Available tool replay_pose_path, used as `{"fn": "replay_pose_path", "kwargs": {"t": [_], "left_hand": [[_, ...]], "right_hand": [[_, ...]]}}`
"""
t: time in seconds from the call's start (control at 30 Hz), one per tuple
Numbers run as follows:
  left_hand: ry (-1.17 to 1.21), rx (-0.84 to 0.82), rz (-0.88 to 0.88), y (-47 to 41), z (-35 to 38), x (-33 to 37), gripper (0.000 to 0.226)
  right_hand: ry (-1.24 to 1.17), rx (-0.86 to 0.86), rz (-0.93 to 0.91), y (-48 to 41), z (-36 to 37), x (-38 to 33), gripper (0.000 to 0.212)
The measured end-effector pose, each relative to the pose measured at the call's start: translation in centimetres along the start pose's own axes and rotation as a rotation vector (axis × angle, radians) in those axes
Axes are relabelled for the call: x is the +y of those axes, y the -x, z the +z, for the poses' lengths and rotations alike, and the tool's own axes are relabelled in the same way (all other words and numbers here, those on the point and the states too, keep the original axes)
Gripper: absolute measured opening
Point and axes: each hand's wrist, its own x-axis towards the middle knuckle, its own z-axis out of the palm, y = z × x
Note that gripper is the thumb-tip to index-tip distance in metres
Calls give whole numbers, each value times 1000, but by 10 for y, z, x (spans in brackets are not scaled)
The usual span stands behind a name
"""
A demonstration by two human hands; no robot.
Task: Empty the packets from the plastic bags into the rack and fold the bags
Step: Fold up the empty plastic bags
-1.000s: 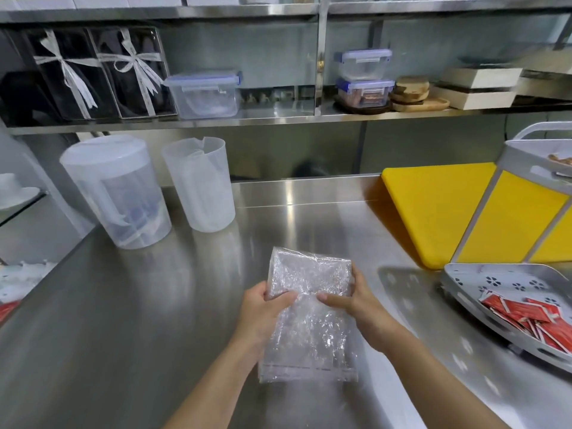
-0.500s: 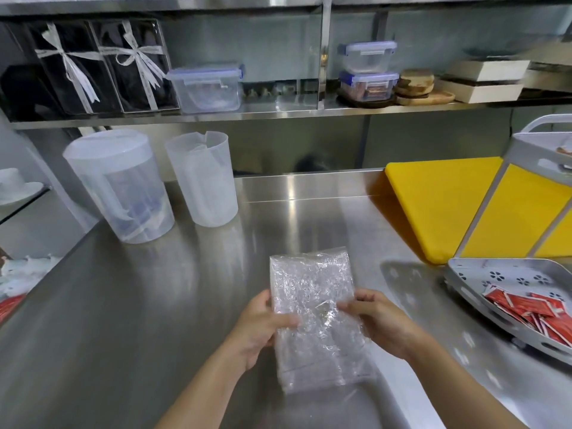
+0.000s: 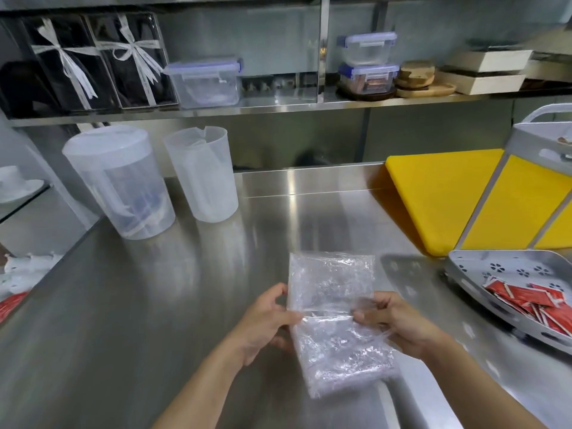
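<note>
Folding under way: a crinkled clear plastic bag is held over the brushed stainless-steel counter, pinched at its middle from both sides.
Left hand: the left hand is closed on the bag's left edge, thumb on top, fingers underneath.
Right hand: the right hand is closed on the bag's right edge at the same height — a crease line is seen running straight between the two grips.
What has changed: a second ago the bag was held flat and higher, near its upper half; half a second ago the grips had been slid lower. Now a fold line has been formed across the middle, and the bag has been brought nearer the body.
Meaning for the task: the bag appears empty, so the emptying step for this bag is judged done and the fold begun — the halves have not yet been laid together.
Packets: red rectangular sachets are seen piled in the lower tray of the grey perforated plastic rack, well to the right of the bag.
Surroundings: two translucent plastic jugs are stood at the back left; a yellow cutting board is laid behind the rack.
Next: the upper half is likely to be brought down over the lower and pressed flat.
</note>
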Motion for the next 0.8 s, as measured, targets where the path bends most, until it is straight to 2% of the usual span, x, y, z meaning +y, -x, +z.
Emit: {"fn": "replay_pose_path", "kwargs": {"t": [0.07,0.13,0.17,0.2,0.3,0.33,0.4,0.43,0.47,0.53,0.67,0.73,0.8], "left_hand": [[64,51,57,-2,4,-2,27],[133,92,113,-1,7,1,22],[154,92,133,0,8,0,25],[173,85,143,1,8,-1,35],[275,37,146,5,15,-1,58],[336,36,126,5,17,-1,55],[490,-1,64,6,19,0,26],[579,-49,-1,6,19,0,13],[611,-97,-88,6,19,-1,23],[492,-210,-234,4,22,-8,48],[298,-381,-345,-1,55,-21,84],[272,-410,-361,-4,72,-25,84],[227,-403,-370,-5,90,-24,76]], "right_hand": [[-9,28,-10,5,3,-2,12],[-36,68,-12,8,1,-2,32],[-54,77,-23,9,0,-3,43],[-62,70,-31,12,2,-4,45],[-67,8,-70,12,3,-4,28],[-51,8,-82,12,1,-5,23],[-7,41,-116,13,-6,-6,17],[13,70,-135,13,-15,-5,26],[39,108,-150,14,-23,-4,39],[148,174,-179,20,-34,-2,54],[276,283,-216,40,-49,9,40],[252,340,-196,56,-57,18,31],[172,391,-200,75,-65,27,34]]}}
